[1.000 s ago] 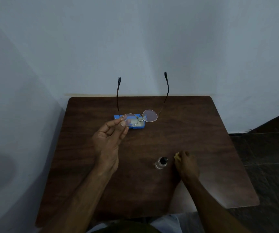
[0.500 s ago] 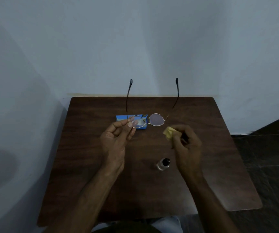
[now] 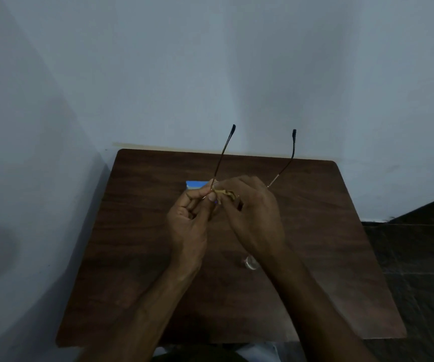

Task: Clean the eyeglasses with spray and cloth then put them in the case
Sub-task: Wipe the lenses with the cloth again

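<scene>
Head view, left fingers [image 3: 212,196]: curled, pinching my eyeglasses [image 3: 223,159] by one rim, above the counter [image 3: 328,231].
Right fingers [image 3: 236,182]: curled round the yellow cloth [image 3: 226,193], pressed against the frame front.
Eyeglasses: lenses hidden by my hands, temples open, pointing away from me.
Blue case [image 3: 195,184]: on the counter, just beyond my left fingers.
Spray bottle [image 3: 251,263]: beside my right wrist.

The left hand [image 3: 188,223] and right hand [image 3: 252,212] are covering the eyeglasses' [image 3: 222,158] lenses. The blue case [image 3: 195,184] is showing just one corner behind the left hand, and the right wrist is masking the spray bottle's [image 3: 251,263] top.
</scene>
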